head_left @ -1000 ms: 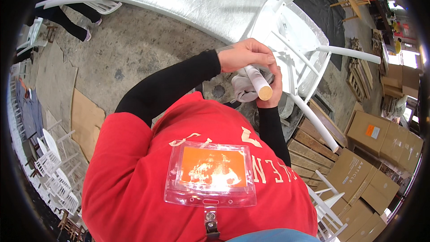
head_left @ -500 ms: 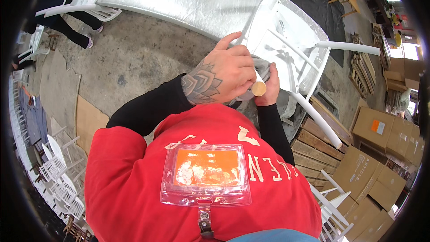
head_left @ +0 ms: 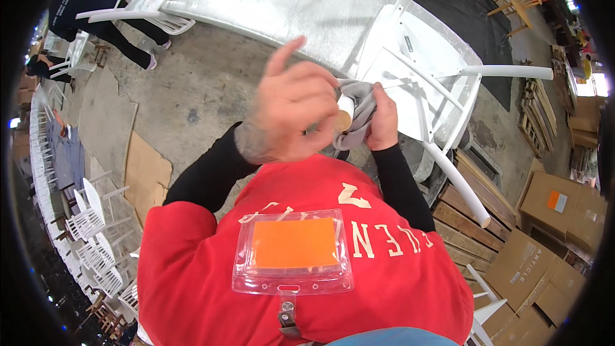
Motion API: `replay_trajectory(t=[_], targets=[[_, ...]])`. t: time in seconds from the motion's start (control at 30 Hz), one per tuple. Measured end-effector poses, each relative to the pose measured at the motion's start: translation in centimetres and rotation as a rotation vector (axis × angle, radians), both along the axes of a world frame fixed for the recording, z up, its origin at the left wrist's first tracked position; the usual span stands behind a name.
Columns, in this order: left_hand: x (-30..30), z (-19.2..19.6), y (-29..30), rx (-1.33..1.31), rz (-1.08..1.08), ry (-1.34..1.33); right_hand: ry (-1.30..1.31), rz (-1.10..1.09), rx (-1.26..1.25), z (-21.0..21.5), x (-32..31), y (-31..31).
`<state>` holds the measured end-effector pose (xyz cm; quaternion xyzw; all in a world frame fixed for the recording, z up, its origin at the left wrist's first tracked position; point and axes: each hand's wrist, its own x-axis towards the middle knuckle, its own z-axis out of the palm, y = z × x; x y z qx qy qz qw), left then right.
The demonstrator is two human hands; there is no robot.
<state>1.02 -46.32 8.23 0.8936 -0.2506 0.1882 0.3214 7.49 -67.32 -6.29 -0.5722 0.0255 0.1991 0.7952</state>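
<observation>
A white chair (head_left: 384, 57) lies upside down on the table, legs in the air. One of its legs (head_left: 344, 120) points toward me, showing a round bare-wood end. Wrapped about that leg is a crumpled grey cloth (head_left: 362, 115), gripped from the right side by my right hand (head_left: 383, 118). My left hand (head_left: 298, 112), tattooed at the wrist and smeared by motion, is just left of the leg's end. Its index finger stretches up and the others bend loosely, with a gap at the thumb. Whether its fingertips touch the leg is hard to tell.
The table (head_left: 256, 0) has a shiny plastic-like covering. Another white chair (head_left: 154, 0) is at its far left, beside a person (head_left: 83, 9) in dark clothes. Wooden slats (head_left: 471, 218) and cardboard boxes (head_left: 557, 208) stand at right; several white chairs (head_left: 96, 243) at left.
My left hand has moved left and lifted from the leg. My right hand still grips the cloth, which now shows more around the leg. The view has shifted slightly.
</observation>
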Motion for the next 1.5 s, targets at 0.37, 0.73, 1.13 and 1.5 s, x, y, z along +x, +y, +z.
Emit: replay_trajectory(t=[0.37, 0.73, 1.13, 1.5], targets=[[2.9, -6.3, -7.3, -0.264, 0.375, -0.147, -0.977, 0.570, -0.617, -6.5, 6.1, 0.2], [1.5, -5.5, -7.7, -0.044, 0.530, -0.047, -0.980, 0.075, -0.180, 0.3, -1.2, 2.0], [1.9, -5.4, -6.9, 0.081, 0.442, -0.009, -0.892, 0.080, -0.097, 0.3, -1.0, 2.8], [3.5, -5.1, -7.2, 0.108, 0.048, -0.090, -0.216, -0.084, -0.665, -7.5, 9.8, -3.3]])
